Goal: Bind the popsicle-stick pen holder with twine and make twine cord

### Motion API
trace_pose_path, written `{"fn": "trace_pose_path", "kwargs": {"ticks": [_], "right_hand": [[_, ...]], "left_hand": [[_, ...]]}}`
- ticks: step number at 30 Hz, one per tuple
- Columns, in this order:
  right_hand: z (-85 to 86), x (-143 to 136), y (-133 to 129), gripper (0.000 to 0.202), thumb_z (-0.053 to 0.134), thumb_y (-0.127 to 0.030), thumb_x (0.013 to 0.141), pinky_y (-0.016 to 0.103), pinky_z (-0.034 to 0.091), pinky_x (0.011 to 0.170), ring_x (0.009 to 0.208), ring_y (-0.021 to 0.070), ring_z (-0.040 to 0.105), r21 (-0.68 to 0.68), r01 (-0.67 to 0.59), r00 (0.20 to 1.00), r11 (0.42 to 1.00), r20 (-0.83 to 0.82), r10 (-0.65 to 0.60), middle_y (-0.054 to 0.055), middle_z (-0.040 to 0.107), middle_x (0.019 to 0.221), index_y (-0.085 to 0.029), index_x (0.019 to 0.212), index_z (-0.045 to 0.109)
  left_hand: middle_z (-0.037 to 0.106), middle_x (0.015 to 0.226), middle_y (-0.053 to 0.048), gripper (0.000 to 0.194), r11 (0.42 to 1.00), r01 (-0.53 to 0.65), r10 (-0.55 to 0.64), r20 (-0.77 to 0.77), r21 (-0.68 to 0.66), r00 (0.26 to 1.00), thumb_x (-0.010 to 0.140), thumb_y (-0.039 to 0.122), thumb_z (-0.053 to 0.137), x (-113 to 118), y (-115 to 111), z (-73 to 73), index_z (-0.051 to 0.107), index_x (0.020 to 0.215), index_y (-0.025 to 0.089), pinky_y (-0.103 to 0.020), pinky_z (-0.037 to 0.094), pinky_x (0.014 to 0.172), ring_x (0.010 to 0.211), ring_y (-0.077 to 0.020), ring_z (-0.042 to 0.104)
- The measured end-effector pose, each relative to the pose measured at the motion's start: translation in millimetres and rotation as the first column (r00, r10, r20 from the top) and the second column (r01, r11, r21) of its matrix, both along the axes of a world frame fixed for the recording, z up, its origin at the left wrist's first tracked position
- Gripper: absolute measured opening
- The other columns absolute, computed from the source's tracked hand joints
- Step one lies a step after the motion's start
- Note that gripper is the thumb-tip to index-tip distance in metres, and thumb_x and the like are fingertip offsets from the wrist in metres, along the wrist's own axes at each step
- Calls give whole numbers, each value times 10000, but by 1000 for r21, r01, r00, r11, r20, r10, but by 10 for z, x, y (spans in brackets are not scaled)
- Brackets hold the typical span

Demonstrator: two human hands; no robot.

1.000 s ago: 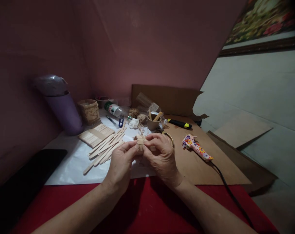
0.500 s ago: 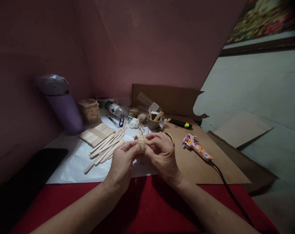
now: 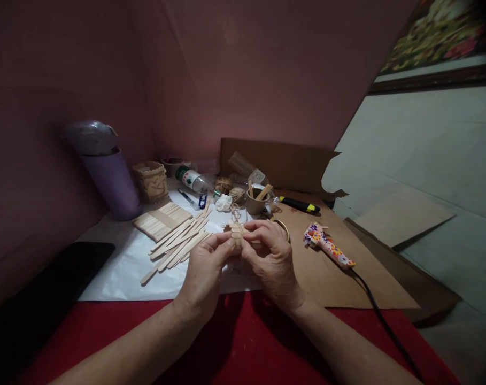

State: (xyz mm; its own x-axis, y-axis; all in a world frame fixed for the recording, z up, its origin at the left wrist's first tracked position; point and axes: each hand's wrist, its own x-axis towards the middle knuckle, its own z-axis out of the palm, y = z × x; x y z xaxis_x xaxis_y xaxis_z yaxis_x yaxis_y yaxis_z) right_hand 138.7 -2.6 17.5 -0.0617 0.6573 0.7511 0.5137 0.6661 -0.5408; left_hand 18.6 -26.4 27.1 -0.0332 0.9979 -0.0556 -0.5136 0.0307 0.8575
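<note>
Between my two hands is a small piece made of popsicle sticks (image 3: 237, 231), with rounded stick ends showing side by side. My left hand (image 3: 205, 262) pinches its left side between thumb and fingers. On its right side, my right hand (image 3: 272, 262) grips with thumb and bent fingers, covering part of it. Loose popsicle sticks (image 3: 176, 243) lie fanned out left of my hands, beside a banded bundle of popsicle sticks (image 3: 162, 220). A round gold-rimmed item (image 3: 285, 229) is partly hidden behind my right hand.
A floral hot glue gun (image 3: 329, 246) with a black cord lies on brown cardboard (image 3: 363, 283) at right. Behind are a utility knife (image 3: 299, 204), a cup with sticks (image 3: 256, 203), twine balls (image 3: 224, 185) and plastic bottles (image 3: 194, 179). A purple tumbler (image 3: 112, 182) stands left.
The whole view has shifted slightly, so things appear a little further right. Both hands keep hold of the stick piece, with hardly any other movement.
</note>
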Motion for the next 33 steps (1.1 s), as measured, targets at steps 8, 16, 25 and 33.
{"fn": "trace_pose_path", "kwargs": {"ticks": [8, 16, 25, 33], "right_hand": [[-27, 1, 4, 129, 612, -97, 720, 395, 419, 861, 890, 195, 563, 6, -6, 1000, 1000, -17, 6, 33, 633, 913, -217, 682, 583], [-4, 31, 30, 109, 565, -135, 781, 402, 406, 882, 891, 193, 575, 5, -66, 997, 998, -37, 66, 37, 654, 904, -218, 758, 632], [-11, 31, 39, 145, 518, -129, 809, 429, 388, 941, 909, 197, 586, 79, -98, 993, 992, 66, 93, 37, 665, 898, -221, 809, 630], [-28, 68, 58, 158, 493, -132, 833, 459, 381, 969, 943, 209, 577, 104, -148, 973, 984, 192, 126, 62, 671, 924, -202, 869, 629]], "left_hand": [[648, 667, -28, 131, 999, -13, 13, -5, -31, 1000, 660, 177, 691, 11, -13, 15, 677, 770, 107, -218, 438, 602, 593, -101, 555], [679, 746, -58, 160, 999, 26, -26, 31, -18, 999, 693, 182, 675, -1, 13, 0, 678, 824, 90, -220, 459, 659, 665, -115, 597], [604, 623, 1, 88, 993, 58, -52, 58, -99, 997, 650, 160, 689, -7, 19, 15, 632, 706, 124, -217, 458, 554, 557, -97, 556], [593, 577, 13, 156, 986, 60, -58, 18, -155, 998, 599, 148, 734, -38, 70, -28, 584, 638, 128, -255, 507, 556, 526, -100, 562]]}}
